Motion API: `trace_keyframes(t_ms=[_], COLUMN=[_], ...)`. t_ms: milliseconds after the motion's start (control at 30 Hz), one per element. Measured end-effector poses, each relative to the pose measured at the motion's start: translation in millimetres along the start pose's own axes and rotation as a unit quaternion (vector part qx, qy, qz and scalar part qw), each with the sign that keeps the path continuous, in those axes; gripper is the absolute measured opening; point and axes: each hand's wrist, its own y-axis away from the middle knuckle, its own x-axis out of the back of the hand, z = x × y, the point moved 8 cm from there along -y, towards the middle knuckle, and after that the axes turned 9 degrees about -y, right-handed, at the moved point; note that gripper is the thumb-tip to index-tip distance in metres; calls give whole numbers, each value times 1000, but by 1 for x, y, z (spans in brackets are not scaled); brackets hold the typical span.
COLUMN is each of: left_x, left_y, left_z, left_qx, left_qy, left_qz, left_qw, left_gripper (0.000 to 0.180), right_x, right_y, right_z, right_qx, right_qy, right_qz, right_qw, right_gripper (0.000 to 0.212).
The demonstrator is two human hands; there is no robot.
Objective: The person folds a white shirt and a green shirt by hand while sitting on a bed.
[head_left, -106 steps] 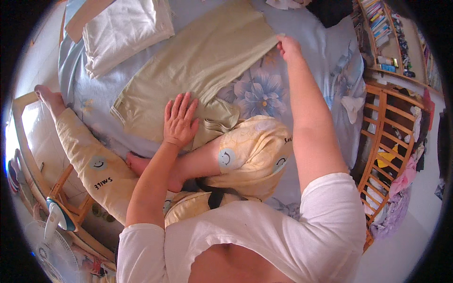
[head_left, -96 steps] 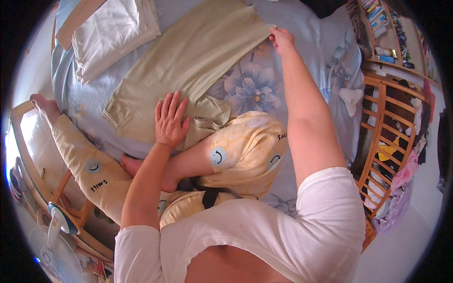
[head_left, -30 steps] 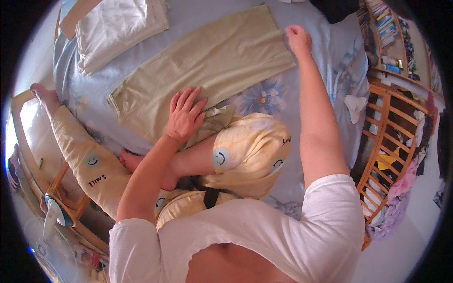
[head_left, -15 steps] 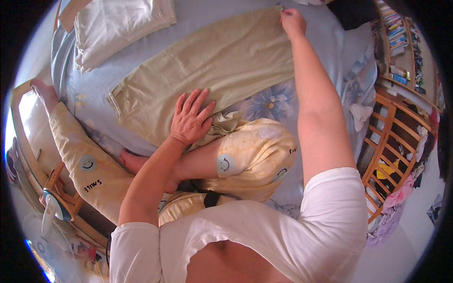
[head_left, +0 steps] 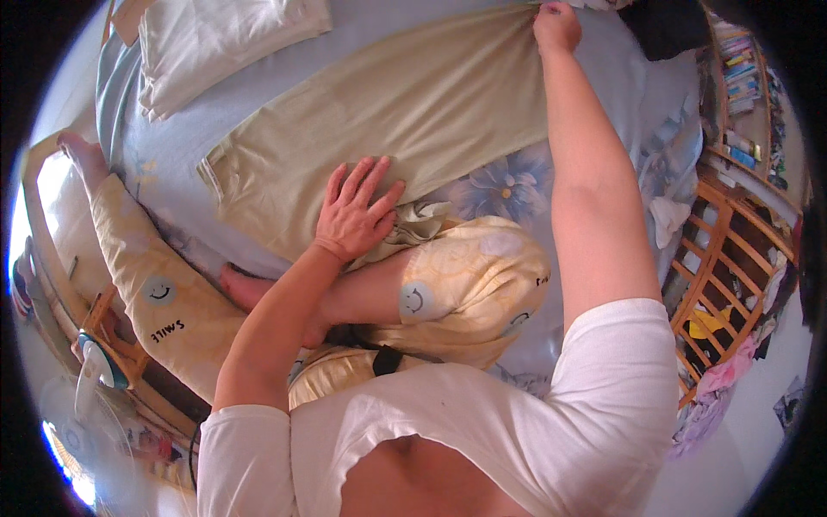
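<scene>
A long khaki-green piece of cloth, perhaps a garment [head_left: 379, 112], lies stretched across the bed in front of me. My left hand [head_left: 355, 211] rests flat on its near edge with the fingers spread. Up at the far right, my right hand [head_left: 558, 28] is closed on the cloth's far corner, and creases fan out from that grip. Beside my left hand, a bunched part of the cloth [head_left: 418, 222] lies against my bent leg. The cloth's left end shows a stitched, banded edge.
Folded white cloth [head_left: 228, 43] lies at the far left of the bed. The blue flowered sheet [head_left: 504, 185] shows around the garment. A dark item [head_left: 663, 28] sits at the far right, near a bookshelf [head_left: 743, 86] and a wooden rack [head_left: 719, 258]. At lower left stands a fan [head_left: 90, 379].
My right hand has moved slightly farther out and to the right, drawing the cloth's corner with it, and the cloth is creased toward it. My left hand stays flat in place.
</scene>
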Motion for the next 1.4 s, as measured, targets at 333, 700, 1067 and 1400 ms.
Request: trace_keyframes(t_ms=[333, 700, 1067, 1400], left_x=[1, 2, 9, 24], left_y=[0, -2, -58, -99], left_z=[0, 0, -37, -77], left_qx=[7, 4, -23, 8], left_qy=[7, -15, 127, -107], left_qz=[14, 5, 8, 44], left_qw=[1000, 1000, 992, 993], left_gripper=[42, 42, 44, 68], right_x=[26, -19, 27, 26], right_y=[93, 222, 200, 167], right_z=[-60, -87, -59, 31], right_qx=[228, 545, 440, 250], right_qy=[-209, 16, -57, 139], right_qz=[82, -188, -102, -88], right_qw=[947, 817, 890, 954], right_gripper=[9, 56, 53, 72])
